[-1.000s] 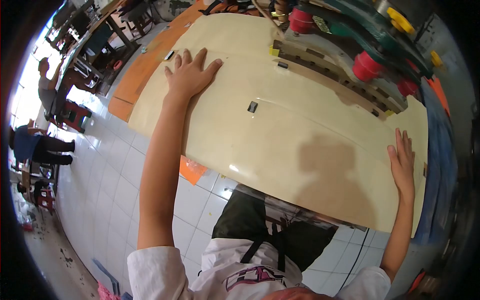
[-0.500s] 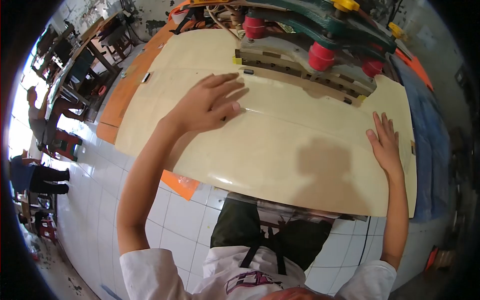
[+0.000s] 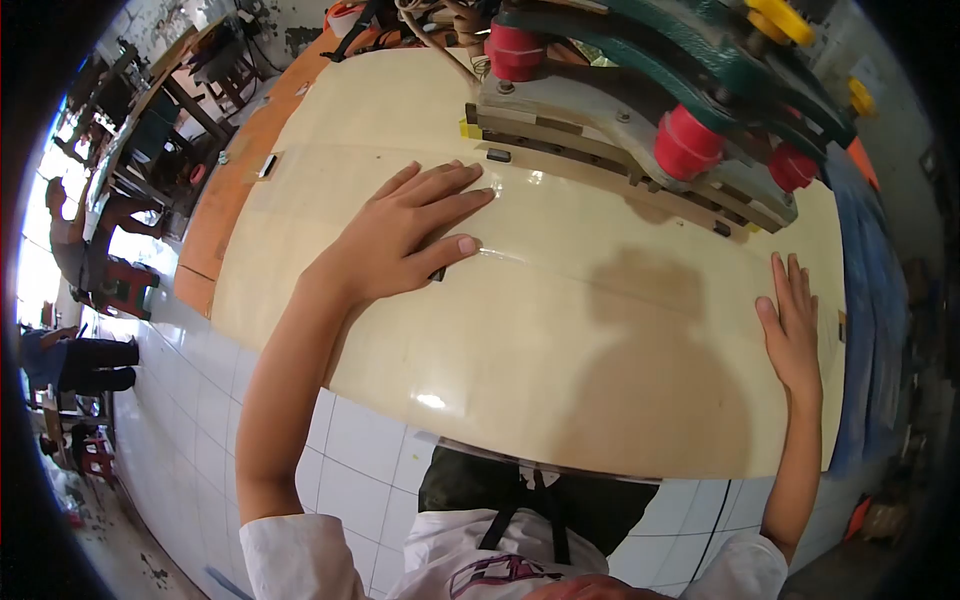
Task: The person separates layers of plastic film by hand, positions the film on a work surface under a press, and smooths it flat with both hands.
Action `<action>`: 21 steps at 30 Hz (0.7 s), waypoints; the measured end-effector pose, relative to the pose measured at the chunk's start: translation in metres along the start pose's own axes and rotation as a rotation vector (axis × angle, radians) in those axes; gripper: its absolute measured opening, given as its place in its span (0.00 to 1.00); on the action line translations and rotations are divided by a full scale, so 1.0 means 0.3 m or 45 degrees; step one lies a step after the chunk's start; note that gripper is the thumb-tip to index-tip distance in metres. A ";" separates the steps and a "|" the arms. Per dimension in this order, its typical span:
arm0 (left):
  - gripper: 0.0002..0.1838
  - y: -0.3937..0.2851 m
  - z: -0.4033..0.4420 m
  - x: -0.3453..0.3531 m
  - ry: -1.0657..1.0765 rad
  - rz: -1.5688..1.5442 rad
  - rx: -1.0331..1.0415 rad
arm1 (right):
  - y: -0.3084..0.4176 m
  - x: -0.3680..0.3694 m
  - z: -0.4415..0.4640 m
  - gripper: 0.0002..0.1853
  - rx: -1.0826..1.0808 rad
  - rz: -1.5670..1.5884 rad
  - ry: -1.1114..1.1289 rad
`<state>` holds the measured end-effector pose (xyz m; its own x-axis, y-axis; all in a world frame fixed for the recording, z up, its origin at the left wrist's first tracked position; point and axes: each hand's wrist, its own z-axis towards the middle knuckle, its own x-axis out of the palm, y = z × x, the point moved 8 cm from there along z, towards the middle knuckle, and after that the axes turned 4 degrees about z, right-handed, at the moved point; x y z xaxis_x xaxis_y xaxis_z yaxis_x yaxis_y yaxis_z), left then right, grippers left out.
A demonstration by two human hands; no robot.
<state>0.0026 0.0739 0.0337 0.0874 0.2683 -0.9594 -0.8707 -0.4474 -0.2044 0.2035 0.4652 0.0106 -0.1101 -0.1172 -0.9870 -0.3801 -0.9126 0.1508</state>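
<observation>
A large cream-coloured board or sheet (image 3: 450,330) with a glossy surface lies before me. My left hand (image 3: 410,235) rests palm down on its left half, fingers stretched out and a little apart. Under the thumb side of that hand a small dark block (image 3: 438,274) partly shows. Near the board's right edge my right hand (image 3: 793,335) lies flat with fingers extended, holding nothing. Another small black block (image 3: 499,155) sits on the board below the long metal bar (image 3: 560,148) of a green machine (image 3: 640,45).
Red round mounts (image 3: 688,143) and a yellow knob (image 3: 780,20) belong to the machine above the board's far side. Blue plastic sheeting (image 3: 868,330) hangs at the right. An orange-brown tabletop (image 3: 235,200) shows at left. Two people are in the far left background.
The left hand has come down from a raised pose to lie flatter on the board. The view has moved nearer the machine. An orange corner below the board's left edge has gone from sight.
</observation>
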 end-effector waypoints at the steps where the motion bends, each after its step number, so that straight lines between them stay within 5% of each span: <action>1: 0.29 -0.002 -0.003 0.003 0.001 -0.007 -0.005 | 0.003 -0.002 0.001 0.34 0.005 0.013 0.006; 9: 0.43 0.052 -0.009 0.024 0.016 0.156 -0.254 | 0.000 0.008 0.009 0.34 -0.041 0.027 0.011; 21: 0.44 0.061 0.002 0.024 0.026 0.144 -0.248 | 0.003 0.006 0.013 0.35 -0.046 -0.005 -0.003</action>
<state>-0.0129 0.0680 0.0231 0.0058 0.1906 -0.9817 -0.7655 -0.6308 -0.1270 0.1993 0.4658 0.0092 -0.1108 -0.1128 -0.9874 -0.3468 -0.9267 0.1448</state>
